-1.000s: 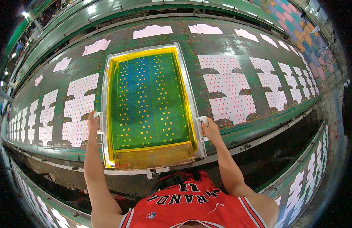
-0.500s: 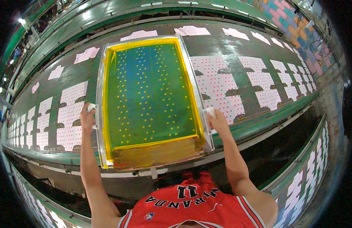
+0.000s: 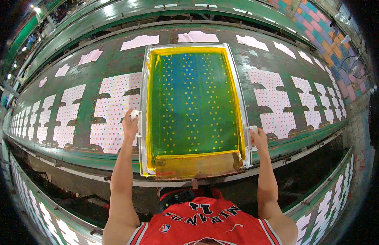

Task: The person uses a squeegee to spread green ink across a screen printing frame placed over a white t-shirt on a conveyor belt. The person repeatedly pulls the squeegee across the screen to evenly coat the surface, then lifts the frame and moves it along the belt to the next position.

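Note:
Between my hands is a silkscreen printing frame (image 3: 193, 110), its green-blue mesh scattered with yellow dots and edged in yellow tape. Its metal side rails each carry a white handle. My left hand (image 3: 130, 123) closes round the left handle (image 3: 135, 114). The right handle (image 3: 252, 130) is gripped by my right hand (image 3: 259, 139). The frame covers part of the long dark-green table, and its brownish near end reaches the front edge. Beside it on the left lies a white fabric panel (image 3: 116, 110) printed with coloured dots; another dotted panel (image 3: 273, 104) lies to the right. Whatever is under the frame is hidden.
Several more dotted panels (image 3: 71, 114) run along the table both ways. Plain pale-pink fabric pieces (image 3: 197, 37) line its far side. A rail (image 3: 296, 153) follows the near edge. More printing tables stand behind and at the lower sides. A coloured brick wall (image 3: 320, 28) rises at right.
Both hands have carried the frame to the right along the table, and it now sits straighter than before. A dotted panel now shows just left of it. Both handles stay gripped.

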Motion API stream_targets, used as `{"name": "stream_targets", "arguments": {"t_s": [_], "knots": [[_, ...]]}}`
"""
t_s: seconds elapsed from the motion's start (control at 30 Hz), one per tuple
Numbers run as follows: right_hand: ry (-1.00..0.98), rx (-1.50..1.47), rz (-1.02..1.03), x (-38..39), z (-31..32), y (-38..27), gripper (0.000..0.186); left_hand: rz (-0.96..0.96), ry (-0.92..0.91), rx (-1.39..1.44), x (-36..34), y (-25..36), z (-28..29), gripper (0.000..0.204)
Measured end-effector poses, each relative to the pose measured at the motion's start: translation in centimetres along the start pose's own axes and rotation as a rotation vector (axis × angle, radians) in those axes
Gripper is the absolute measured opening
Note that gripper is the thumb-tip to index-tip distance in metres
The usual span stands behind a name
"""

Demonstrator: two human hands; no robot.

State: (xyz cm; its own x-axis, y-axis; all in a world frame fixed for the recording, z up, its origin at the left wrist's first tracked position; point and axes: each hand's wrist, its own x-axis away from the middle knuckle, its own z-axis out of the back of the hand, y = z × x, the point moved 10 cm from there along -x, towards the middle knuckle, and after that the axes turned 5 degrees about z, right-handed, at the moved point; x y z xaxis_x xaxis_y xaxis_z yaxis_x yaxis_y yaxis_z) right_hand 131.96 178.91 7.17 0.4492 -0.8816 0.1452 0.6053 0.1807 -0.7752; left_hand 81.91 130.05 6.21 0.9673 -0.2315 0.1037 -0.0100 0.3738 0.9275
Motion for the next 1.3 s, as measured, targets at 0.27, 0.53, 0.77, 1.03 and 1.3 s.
{"name": "stream_targets", "arguments": {"t_s": [0.27,0.53,0.77,1.03,1.3], "knots": [[-0.074,-0.140,-0.011,-0.8,2.4,3.7,0.050,-0.081,0.049,-0.059,2.5,-0.3,-3.4,0.046],[-0.141,-0.165,0.005,-1.7,3.4,4.8,0.049,-0.284,0.145,-0.258,4.4,2.5,-4.7,0.049],[-0.115,0.015,0.087,-1.8,3.7,4.9,0.043,-0.062,0.070,-0.359,3.4,0.2,-5.4,0.053],[-0.235,0.236,0.764,11.8,-0.7,-9.4,0.052,-0.024,0.020,-0.442,2.6,-1.2,-6.3,0.053],[-0.758,0.713,1.199,23.3,-11.0,-11.4,0.067,0.008,0.008,-0.434,2.7,-1.1,-6.3,0.052]]}}
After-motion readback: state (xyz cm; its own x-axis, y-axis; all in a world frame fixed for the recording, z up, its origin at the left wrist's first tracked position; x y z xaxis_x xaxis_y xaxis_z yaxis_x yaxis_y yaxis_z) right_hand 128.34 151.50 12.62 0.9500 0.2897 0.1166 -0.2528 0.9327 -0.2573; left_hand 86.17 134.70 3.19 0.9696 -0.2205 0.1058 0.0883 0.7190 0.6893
